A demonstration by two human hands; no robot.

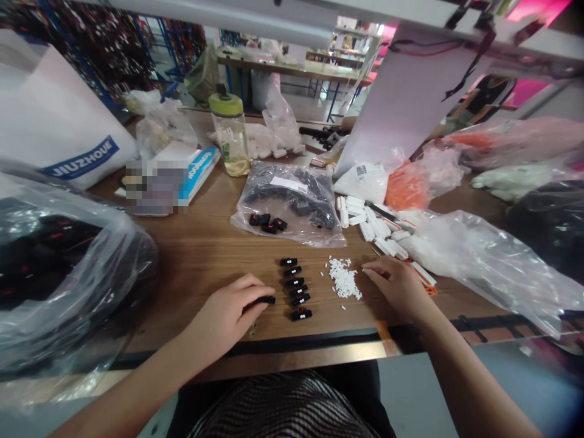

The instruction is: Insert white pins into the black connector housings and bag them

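My left hand (237, 307) pinches a small black plastic part (265, 300) between thumb and fingers, low over the table. Beside it runs a column of several similar black parts (298, 291), most showing two white dots on top. To the right of that column lies a loose heap of tiny white pieces (344, 280). My right hand (395, 283) is just right of the heap, thumb and forefinger drawn together. Whatever may be between those fingertips is too small to make out. Beyond the column, a clear bag (289, 198) of black parts has several loose black parts (267, 223) at its front.
White blocks (376, 225) are piled right of the bag, beside another plastic bag (474, 249). A large bag of black parts (59, 261) stands at left. Further back are a bottle (230, 137), a blue-and-white box (198, 173) and a white bag (59, 115). The table edge (319, 337) runs before me.
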